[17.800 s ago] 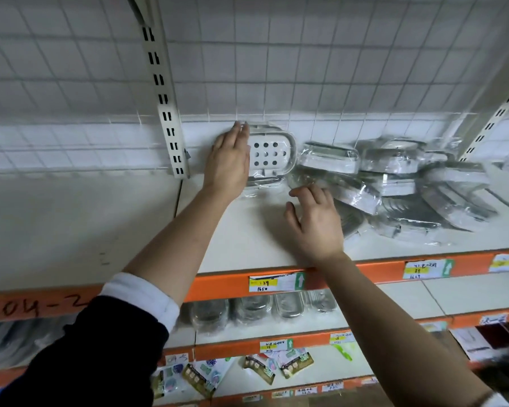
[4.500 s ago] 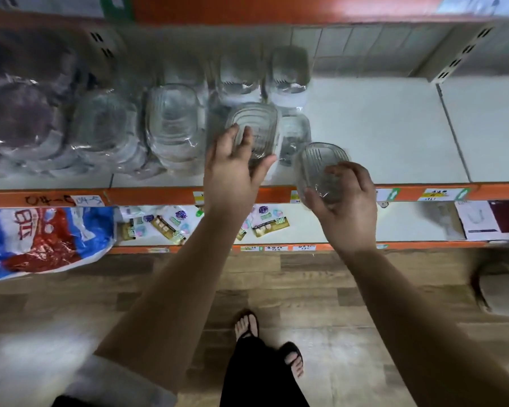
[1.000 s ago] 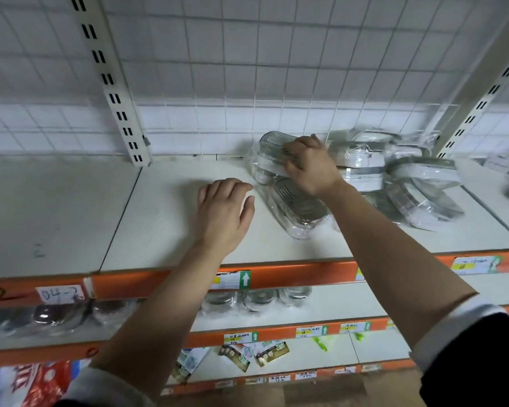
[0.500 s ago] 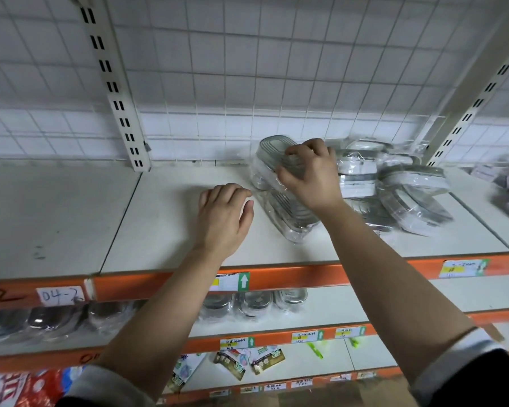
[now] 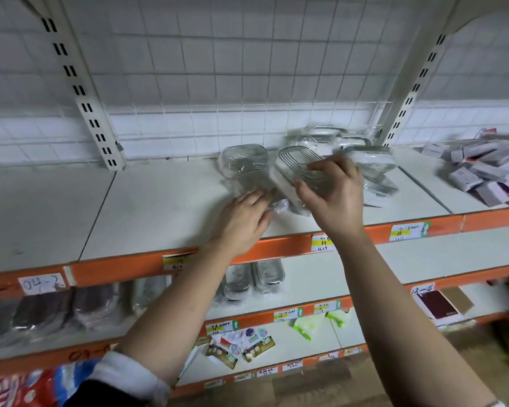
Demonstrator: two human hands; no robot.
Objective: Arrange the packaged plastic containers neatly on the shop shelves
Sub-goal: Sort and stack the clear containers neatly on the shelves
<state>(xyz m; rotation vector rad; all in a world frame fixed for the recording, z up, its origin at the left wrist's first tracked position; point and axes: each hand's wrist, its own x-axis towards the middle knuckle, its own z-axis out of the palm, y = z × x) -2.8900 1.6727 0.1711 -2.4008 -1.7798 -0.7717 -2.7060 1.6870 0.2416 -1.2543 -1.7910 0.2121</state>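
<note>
packaged plastic container (image 5: 299, 168), clear, oblong with rounded corners and a face of concentric oval ribs, is held tilted over the top shelf (image 5: 165, 201) in the right hand (image 5: 334, 198), whose thumb pinches the near edge while the fingers curl over the ribbed face. its thin film wrap is crinkled and glossy. just left of it a second wrapped container (image 5: 243, 157) stands on edge near the white wire grid back panel (image 5: 218, 83), and a third container (image 5: 252, 183) lies flat in front of that one, partly behind the held one. the left hand (image 5: 243, 221) lies flat on the shelf, fingers straight, tips at the loose wrap beside the flat container (motion blur makes the contact hard to judge). behind the right hand a loose pile (image 5: 365, 160) of the same wrapped goods is blurred and partly hidden, so the count is unclear. the shelf is smooth white board with an orange front edge (image 5: 124, 267) carrying price labels (image 5: 409, 232) too small to read. small cardboard boxes (image 5: 479, 171) heap at the far right, cut off by the frame. more wrapped containers (image 5: 254, 277) sit on the shelf below, partly hidden by the left forearm.
</note>
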